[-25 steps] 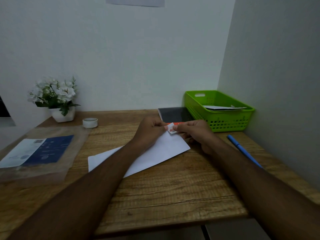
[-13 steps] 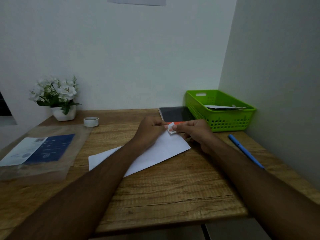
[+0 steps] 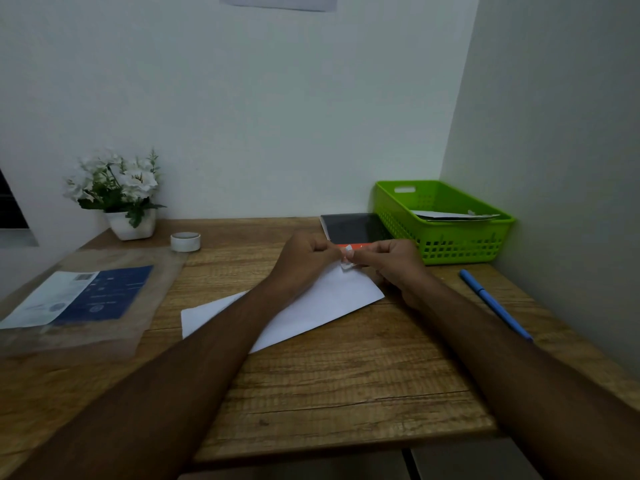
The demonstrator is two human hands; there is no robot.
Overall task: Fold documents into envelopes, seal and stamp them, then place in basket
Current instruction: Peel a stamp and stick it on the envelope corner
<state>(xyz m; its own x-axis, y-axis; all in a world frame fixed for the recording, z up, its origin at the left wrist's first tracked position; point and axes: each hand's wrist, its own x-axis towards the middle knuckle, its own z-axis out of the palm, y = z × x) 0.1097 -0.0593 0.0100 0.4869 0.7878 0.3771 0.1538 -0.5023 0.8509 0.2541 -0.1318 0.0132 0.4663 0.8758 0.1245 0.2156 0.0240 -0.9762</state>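
Note:
A white envelope [image 3: 311,306] lies slanted on the wooden desk [image 3: 346,386] in front of me. My left hand [image 3: 304,258] and my right hand [image 3: 394,265] meet just above its far corner. Between their fingertips they pinch a small white stamp [image 3: 347,258] with a bit of red on it. The stamp hangs close over the envelope's corner; whether it touches the paper I cannot tell. A green basket [image 3: 450,244] stands at the back right against the side wall, with a white envelope [image 3: 453,215] inside it.
A black and red booklet [image 3: 353,228] lies left of the basket. A blue pen [image 3: 495,303] rests by the right wall. A tape roll [image 3: 185,241] and potted white flowers [image 3: 117,192] stand at the back left. A clear sleeve with a blue sheet [image 3: 86,296] covers the left side.
Both hands stay pinched on the stamp at the envelope's far corner; only the fingers shift slightly. The envelope has not moved.

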